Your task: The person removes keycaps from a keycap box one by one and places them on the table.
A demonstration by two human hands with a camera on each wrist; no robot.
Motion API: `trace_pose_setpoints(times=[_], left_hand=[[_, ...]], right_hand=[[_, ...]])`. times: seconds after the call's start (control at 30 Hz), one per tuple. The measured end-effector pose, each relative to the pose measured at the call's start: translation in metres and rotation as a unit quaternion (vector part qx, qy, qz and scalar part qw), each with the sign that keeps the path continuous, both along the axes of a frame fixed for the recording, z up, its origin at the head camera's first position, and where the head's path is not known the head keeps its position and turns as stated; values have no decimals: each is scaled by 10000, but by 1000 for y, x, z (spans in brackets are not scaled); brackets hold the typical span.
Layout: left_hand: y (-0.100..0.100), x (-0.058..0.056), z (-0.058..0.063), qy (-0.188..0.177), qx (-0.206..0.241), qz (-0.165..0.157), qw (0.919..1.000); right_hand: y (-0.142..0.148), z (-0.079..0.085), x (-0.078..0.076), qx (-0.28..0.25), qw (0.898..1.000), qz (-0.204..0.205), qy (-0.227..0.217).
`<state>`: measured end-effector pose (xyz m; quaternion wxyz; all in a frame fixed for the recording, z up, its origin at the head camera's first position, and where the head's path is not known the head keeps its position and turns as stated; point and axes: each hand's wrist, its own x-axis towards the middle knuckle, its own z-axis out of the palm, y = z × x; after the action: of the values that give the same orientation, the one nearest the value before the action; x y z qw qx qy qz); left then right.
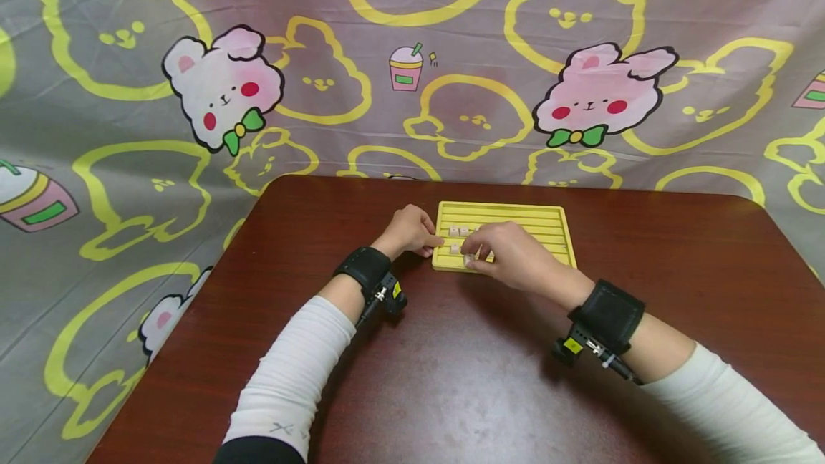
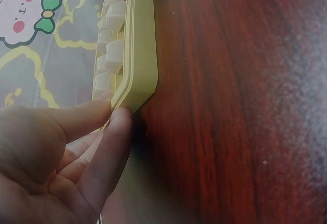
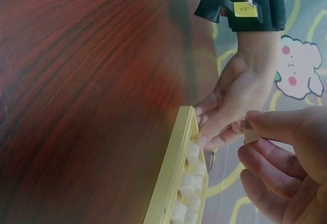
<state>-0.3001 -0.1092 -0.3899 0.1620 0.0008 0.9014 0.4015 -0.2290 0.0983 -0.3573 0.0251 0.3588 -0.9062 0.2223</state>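
Observation:
A shallow yellow ridged tray (image 1: pixel 525 212) lies on the table, with several white keycaps (image 1: pixel 454 231) standing in its rows near the left side. My left hand (image 1: pixel 410 228) pinches the tray's left edge near the front corner between thumb and fingers. Over the front part of the tray, my right hand (image 1: pixel 512 256) holds a small white keycap (image 3: pixel 250 134) between thumb and index finger. The other fingers of that hand are bent and hold nothing. In the head view the right hand hides some of the keycaps behind it.
The dark reddish-brown table (image 1: pixel 412 378) reaches back to a patterned curtain (image 1: pixel 361 134) with cartoon faces. Both wrists wear black bands (image 1: pixel 609 317) with small cameras.

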Motion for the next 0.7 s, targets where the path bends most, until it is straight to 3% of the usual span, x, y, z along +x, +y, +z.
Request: trace_pose_setpoints(times=[0.33,0.7], left_hand=[[0,1,1,54,-25,-29,10000],[-1,1,2,96,-31,-137,9999]], right_hand=[[-18,-6,3,-27,9991,417,92],[-33,-10,5,-37,9980,600,193]])
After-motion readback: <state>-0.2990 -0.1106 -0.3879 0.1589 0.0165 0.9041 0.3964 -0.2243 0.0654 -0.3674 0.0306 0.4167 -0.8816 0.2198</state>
